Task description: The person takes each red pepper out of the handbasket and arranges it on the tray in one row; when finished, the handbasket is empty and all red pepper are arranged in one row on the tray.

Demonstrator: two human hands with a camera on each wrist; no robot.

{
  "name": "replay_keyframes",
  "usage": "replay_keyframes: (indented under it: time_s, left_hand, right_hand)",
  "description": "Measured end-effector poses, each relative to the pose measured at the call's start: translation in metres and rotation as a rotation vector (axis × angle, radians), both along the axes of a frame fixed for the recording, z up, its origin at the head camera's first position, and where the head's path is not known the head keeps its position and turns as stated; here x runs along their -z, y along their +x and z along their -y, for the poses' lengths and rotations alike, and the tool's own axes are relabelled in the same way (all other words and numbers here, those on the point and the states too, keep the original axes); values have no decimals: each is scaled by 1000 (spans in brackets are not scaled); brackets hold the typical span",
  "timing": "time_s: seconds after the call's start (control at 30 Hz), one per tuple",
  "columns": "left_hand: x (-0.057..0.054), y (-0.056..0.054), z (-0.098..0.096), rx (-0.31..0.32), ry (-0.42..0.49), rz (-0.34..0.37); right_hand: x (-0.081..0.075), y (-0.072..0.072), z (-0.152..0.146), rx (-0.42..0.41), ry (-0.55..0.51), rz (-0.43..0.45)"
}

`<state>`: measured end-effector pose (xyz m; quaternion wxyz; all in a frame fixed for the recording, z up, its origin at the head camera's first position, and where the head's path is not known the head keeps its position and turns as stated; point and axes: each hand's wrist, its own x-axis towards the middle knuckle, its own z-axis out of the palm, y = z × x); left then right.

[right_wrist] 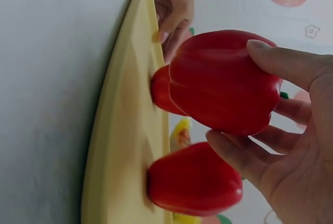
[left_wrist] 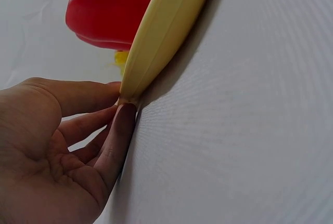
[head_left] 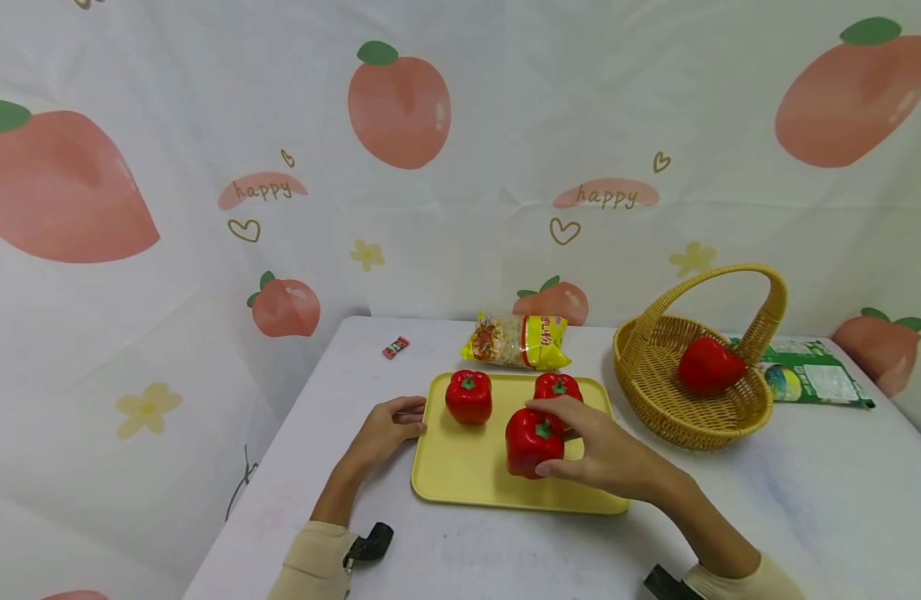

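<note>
Between the thumb and fingers of my right hand [head_left: 618, 454] is a red bell pepper [head_left: 531, 446], held just above a yellow tray [head_left: 468, 483]. The right wrist view shows this pepper [right_wrist: 223, 83] apart from the tray's surface. Two more red bell peppers stand on the tray: one at the back left [head_left: 469, 398], one at the back right [head_left: 558, 387], partly hidden by my right hand. My left hand [head_left: 385, 433] pinches the tray's left rim; in the left wrist view its thumb is against the rim [left_wrist: 156, 42] and the fingertips reach its underside.
To the tray's right is a wicker basket [head_left: 655, 408] with a tall handle and a red bell pepper [head_left: 709, 367] inside. A green packet [head_left: 820, 375] lies behind it. Behind the tray lies a yellow-and-clear food bag [head_left: 516, 342]. A small red wrapped item [head_left: 395, 347] is at back left.
</note>
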<state>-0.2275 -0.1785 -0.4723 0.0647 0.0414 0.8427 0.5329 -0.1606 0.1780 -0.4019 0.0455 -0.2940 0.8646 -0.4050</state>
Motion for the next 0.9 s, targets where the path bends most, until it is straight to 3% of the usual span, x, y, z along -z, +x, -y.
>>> replay_keyframes:
  time_s: [0.5,0.9]
  left_hand:
    - [0,0,0,3,15,3]
    - [0,0,0,4,11,9]
  right_hand:
    - [11,-4,33,-73,-12,6]
    - [17,-10,53,-72,37,33]
